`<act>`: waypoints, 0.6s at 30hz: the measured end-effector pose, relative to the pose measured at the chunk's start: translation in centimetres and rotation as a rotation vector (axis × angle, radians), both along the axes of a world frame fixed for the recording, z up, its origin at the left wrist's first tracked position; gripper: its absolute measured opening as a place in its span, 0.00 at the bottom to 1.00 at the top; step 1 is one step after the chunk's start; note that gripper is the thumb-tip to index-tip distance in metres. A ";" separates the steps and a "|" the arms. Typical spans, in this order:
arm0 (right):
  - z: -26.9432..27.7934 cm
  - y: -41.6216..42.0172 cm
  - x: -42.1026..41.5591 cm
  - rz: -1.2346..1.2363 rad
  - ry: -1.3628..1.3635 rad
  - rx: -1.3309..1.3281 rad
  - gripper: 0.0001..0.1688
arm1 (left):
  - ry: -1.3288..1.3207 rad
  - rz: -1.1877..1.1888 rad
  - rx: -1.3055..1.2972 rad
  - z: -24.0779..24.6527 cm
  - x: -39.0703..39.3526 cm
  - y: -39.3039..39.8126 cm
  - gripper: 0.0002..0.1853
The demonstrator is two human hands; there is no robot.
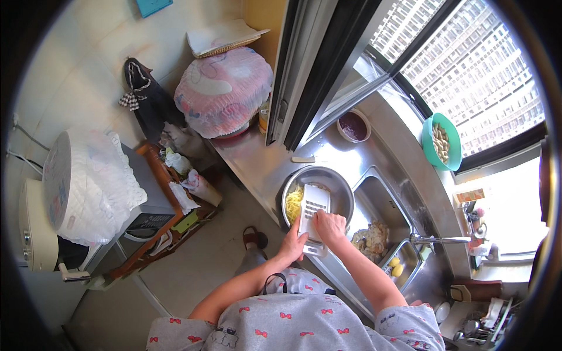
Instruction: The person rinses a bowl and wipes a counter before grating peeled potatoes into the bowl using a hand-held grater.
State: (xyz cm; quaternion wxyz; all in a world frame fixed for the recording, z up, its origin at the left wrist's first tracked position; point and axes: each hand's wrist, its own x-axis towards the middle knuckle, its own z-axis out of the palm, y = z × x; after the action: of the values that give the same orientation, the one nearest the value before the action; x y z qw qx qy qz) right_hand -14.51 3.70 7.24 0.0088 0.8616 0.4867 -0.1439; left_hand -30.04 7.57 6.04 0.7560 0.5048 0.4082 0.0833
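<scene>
A white handheld grater [315, 197] lies slanted over a round metal bowl [350, 199]. My left hand [292, 244] is closed around the grater's left edge, near its handle end. On the grater's face rests my right hand [328, 226], its fingers curled down by the slots; whatever is under them is hidden. Pale yellow shreds [293, 203] are heaped in the bowl to the left of the grater. Just behind the bowl, a knife with a pale handle [303, 160] lies on the steel counter [246, 160].
Right of the bowl is a steel sink [390, 197] holding peelings [373, 239]; its small basin has yellow peeled potatoes [396, 268] near the faucet [443, 239]. A bowl of dark contents [354, 126] stands behind. A green basin [456, 149] sits by the window. A sliding door frame [325, 74] rises behind the counter.
</scene>
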 end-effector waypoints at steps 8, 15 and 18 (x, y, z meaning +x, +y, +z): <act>-4.1 4.3 3.3 -0.023 -0.070 -0.032 0.16 | -0.006 0.002 0.014 -0.2 -0.3 0.0 0.37; -6.8 6.7 6.5 -0.103 -0.115 0.045 0.17 | -0.012 -0.001 0.037 -0.9 0.0 0.0 0.36; -6.6 6.3 7.0 -0.152 -0.062 0.121 0.18 | -0.012 -0.006 0.021 -0.6 -0.1 0.2 0.36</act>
State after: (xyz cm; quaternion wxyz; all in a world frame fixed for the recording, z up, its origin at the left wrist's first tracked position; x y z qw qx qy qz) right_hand -7.51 10.05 0.60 -0.0393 0.8989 0.4274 -0.0876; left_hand -30.17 7.77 5.40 0.7532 0.5135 0.4015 0.0885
